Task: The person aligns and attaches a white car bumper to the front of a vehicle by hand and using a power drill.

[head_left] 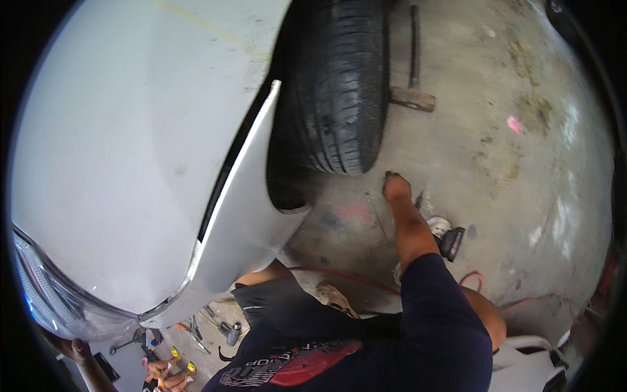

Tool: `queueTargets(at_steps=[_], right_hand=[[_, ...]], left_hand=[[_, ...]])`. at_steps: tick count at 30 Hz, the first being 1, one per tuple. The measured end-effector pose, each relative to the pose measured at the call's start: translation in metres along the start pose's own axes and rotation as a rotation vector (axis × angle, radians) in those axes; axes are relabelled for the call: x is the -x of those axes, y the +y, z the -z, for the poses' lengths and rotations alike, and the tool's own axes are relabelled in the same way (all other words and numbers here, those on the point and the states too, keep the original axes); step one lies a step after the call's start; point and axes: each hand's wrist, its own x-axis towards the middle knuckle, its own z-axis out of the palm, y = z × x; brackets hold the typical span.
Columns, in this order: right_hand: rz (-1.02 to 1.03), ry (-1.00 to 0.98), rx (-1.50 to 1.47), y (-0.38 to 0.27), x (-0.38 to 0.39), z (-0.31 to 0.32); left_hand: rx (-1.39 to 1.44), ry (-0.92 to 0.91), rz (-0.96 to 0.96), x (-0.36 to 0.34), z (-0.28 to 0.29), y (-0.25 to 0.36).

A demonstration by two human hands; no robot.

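Observation:
My right hand (397, 187) reaches forward over the concrete floor, just beside the lower end of a black car tyre (343, 85). Its fingers look curled in, with something dark at their tips that I cannot make out. Far to the lower left, my left hand (75, 351) lies against the front of the car by the headlight (46, 287), fingers stretched out and partly in shadow. Between my hands are a pale hood (144, 144) and a light grey fender (251, 225). A dark gap runs along where the two panels meet.
A sledgehammer (413, 98) lies beyond the tyre. A black battery-like block (452, 244) and a red hose (366, 281) are near my right forearm. My clog (334, 299) is below. Pliers (192, 332), a drill (231, 332) and another person's legs (173, 377) show lower left.

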Motion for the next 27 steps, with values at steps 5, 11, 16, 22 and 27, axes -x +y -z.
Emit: queueTargets(at_steps=[5, 11, 16, 22, 27], right_hand=[[0.060, 0.005, 0.122, -0.008, -0.016, -0.047], [-0.006, -0.053, -0.051, -0.026, 0.041, 0.041], [-0.020, -0.518, -0.313, -0.081, 0.054, 0.172], [0.277, -0.373, -0.771, -0.155, 0.145, 0.316], [0.586, -0.151, -0.905, -0.226, 0.229, 0.345]], left_hand=[[0.236, 0.035, 0.038, -0.024, -0.014, 0.086], [0.310, 0.113, -0.205, -0.082, -0.034, 0.127], [0.241, 0.132, -0.157, -0.085, -0.052, 0.123], [0.093, 0.615, -0.264, -0.058, -0.032, 0.229], [0.659, 0.017, -0.822, 0.002, -0.112, 0.349]])
